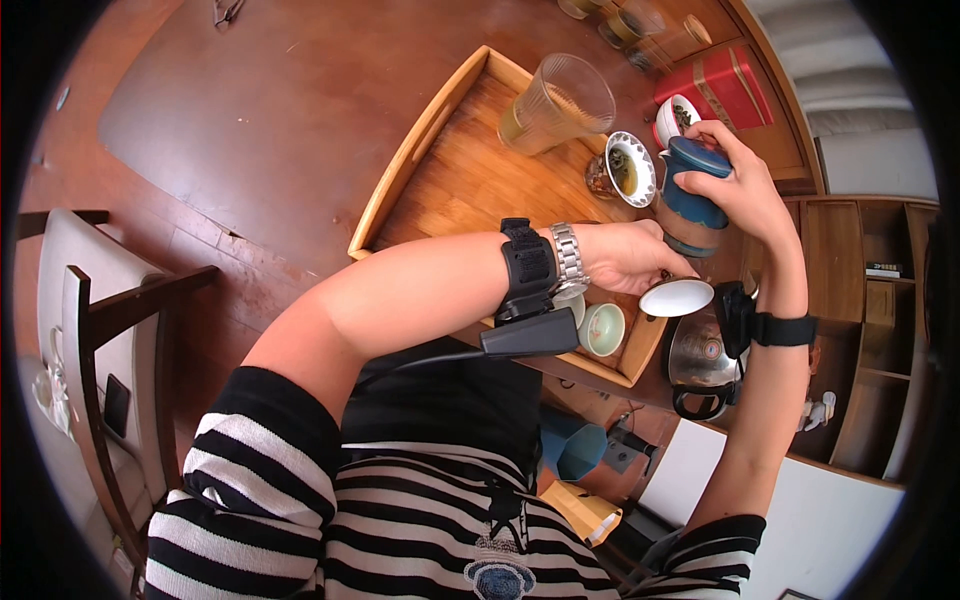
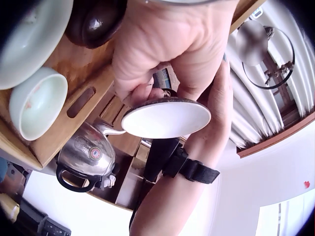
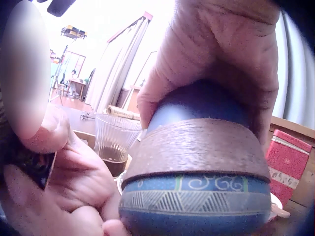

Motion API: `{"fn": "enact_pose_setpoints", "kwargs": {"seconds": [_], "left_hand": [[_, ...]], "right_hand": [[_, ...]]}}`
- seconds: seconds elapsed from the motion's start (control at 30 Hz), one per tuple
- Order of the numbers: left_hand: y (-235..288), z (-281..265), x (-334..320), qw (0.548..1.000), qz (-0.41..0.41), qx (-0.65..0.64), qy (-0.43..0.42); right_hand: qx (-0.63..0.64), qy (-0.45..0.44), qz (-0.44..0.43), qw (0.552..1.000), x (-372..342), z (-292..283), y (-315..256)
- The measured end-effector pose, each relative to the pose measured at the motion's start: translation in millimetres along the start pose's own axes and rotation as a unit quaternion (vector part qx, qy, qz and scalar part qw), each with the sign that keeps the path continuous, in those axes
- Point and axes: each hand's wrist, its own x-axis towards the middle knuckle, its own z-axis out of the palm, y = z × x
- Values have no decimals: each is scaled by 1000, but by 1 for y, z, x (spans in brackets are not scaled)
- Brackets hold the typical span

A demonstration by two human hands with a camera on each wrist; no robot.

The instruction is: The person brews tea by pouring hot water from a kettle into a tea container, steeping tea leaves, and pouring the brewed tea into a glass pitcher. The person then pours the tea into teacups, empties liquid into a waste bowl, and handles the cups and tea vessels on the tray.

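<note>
My right hand [image 1: 745, 190] grips a blue ceramic tea pitcher [image 1: 690, 215] from above, thumb on one side and fingers on the other. In the right wrist view the pitcher [image 3: 197, 152] shows a rough brown band over a patterned blue strip. My left hand [image 1: 630, 260] pinches a small lid [image 1: 676, 297] by its top; its white underside [image 2: 167, 120] faces the left wrist camera. Beyond the left hand, a patterned white bowl [image 1: 641, 148] holds wet tea leaves and liquid. A ribbed glass [image 1: 557, 105] with brown liquid stands near it.
A wooden tray [image 1: 425, 135] lies under the cups. Pale green cups [image 1: 603, 330] sit at its near end. A steel kettle [image 1: 700, 350] stands by the tray's edge. Behind the pitcher are a white bowl of dry leaves [image 1: 678, 112] and a red box [image 1: 718, 88].
</note>
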Motion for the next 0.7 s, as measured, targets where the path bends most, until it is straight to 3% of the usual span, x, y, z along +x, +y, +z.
{"fn": "enact_pose_setpoints", "kwargs": {"seconds": [0.17,0.27,0.5,0.7], "left_hand": [[1,1,-2,999,6,44,26],[4,1,-3,1000,23,4,20],[13,4,-9,999,22,29,38],[14,-1,-7,997,16,44,62]], "right_hand": [[133,95,-27,986,-21,12,29],[185,219,4,958,-31,26,52],[158,322,27,933,-43,71,82],[155,353,13,923,-47,89,90]]}}
